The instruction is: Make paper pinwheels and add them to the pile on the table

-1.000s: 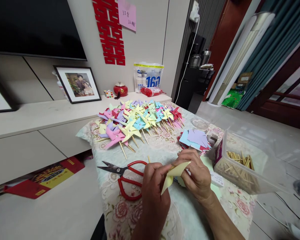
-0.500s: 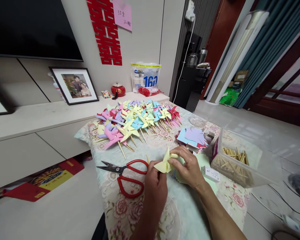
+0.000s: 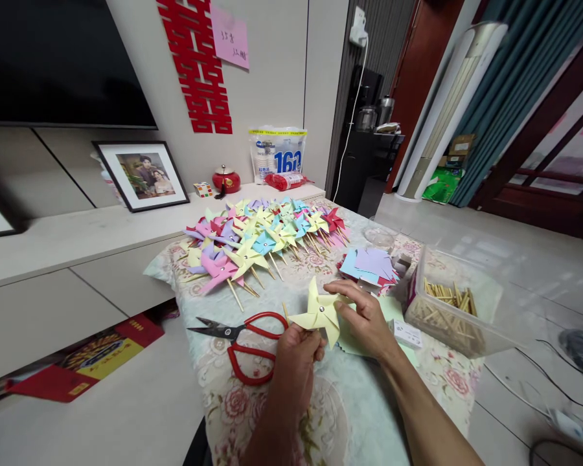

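While pinched from below by the left hand (image 3: 295,349), yellow paper pinwheel (image 3: 319,314) held above the floral tablecloth (image 3: 252,414), right hand (image 3: 364,320) fingertips on its blade, red-handled scissors (image 3: 243,343) just left, finished pinwheels (image 3: 262,243) beyond, stick box (image 3: 449,310) right.

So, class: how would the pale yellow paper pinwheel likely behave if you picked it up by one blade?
The pale yellow paper pinwheel looks thin and folded, so probably very light and floppy. Its curled blades would likely crease if squeezed.
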Action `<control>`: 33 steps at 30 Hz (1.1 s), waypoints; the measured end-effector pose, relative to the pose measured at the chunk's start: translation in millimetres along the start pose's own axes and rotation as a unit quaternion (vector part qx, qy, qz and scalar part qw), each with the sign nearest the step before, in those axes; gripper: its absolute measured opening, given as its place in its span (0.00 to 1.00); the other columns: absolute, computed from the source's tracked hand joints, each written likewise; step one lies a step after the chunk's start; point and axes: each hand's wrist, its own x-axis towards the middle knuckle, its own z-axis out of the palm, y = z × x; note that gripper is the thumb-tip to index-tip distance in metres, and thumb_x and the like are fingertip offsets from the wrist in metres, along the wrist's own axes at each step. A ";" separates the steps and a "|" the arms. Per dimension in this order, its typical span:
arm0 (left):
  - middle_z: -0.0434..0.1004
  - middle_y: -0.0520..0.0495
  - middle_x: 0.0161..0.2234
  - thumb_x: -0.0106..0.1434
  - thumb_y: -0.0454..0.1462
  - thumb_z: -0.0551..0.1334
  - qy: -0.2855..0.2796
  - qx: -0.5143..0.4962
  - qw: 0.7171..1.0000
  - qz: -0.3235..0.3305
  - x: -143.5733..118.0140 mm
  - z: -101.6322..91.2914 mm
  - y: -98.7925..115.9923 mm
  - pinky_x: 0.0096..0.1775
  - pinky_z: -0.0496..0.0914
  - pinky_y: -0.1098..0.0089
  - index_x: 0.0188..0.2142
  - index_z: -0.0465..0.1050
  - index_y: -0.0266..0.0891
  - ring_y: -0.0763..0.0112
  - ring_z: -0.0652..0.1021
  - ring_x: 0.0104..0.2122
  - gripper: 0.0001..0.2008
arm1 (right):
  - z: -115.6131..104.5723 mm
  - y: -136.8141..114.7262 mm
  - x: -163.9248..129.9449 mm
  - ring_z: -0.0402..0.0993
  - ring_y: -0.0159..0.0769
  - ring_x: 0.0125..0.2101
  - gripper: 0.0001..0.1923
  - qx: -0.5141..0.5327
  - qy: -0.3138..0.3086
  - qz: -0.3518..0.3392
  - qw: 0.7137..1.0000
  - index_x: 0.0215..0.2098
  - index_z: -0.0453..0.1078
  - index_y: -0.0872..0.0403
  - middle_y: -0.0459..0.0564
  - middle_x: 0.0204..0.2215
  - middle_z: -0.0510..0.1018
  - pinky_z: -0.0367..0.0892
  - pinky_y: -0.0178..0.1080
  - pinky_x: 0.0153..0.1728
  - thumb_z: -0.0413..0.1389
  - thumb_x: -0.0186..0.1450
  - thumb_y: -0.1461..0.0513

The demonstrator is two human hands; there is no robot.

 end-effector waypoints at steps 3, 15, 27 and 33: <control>0.71 0.53 0.20 0.43 0.35 0.70 0.016 0.015 1.000 0.011 2.1 0.4 -4.5 0.21 0.56 0.76 0.30 0.76 0.33 0.78 0.66 0.20 0.12 | 1.6 2.4 0.3 0.75 0.40 0.47 0.18 -0.028 -0.008 -0.023 0.999 0.46 0.78 0.50 0.52 0.43 0.79 0.69 0.43 0.48 0.51 0.64 0.69; 0.70 0.53 0.19 0.43 0.37 0.70 0.021 0.041 0.999 0.029 14.5 -7.5 -18.9 0.19 0.53 0.76 0.31 0.76 0.34 0.78 0.65 0.18 0.14 | 2.1 8.0 -0.6 0.75 0.41 0.46 0.17 -0.068 -0.024 -0.054 0.996 0.44 0.79 0.51 0.55 0.43 0.78 0.69 0.45 0.47 0.50 0.65 0.70; 0.76 0.41 0.42 0.63 0.33 0.55 0.045 0.418 0.848 0.322 4.4 -14.9 -7.3 0.46 0.71 0.61 0.45 0.76 0.39 0.60 0.77 0.43 0.15 | 3.0 -3.2 -1.1 0.67 0.47 0.58 0.09 0.048 -0.002 0.041 0.998 0.41 0.75 0.50 0.56 0.55 0.73 0.59 0.50 0.58 0.62 0.63 0.59; 0.74 0.42 0.41 0.64 0.29 0.50 0.034 0.488 0.787 0.376 -0.1 -9.6 -12.1 0.43 0.71 0.64 0.49 0.75 0.38 0.62 0.77 0.41 0.19 | 9.6 -5.4 -0.2 0.71 0.47 0.53 0.09 0.045 0.010 0.079 0.996 0.29 0.70 0.53 0.57 0.49 0.77 0.61 0.48 0.55 0.63 0.61 0.57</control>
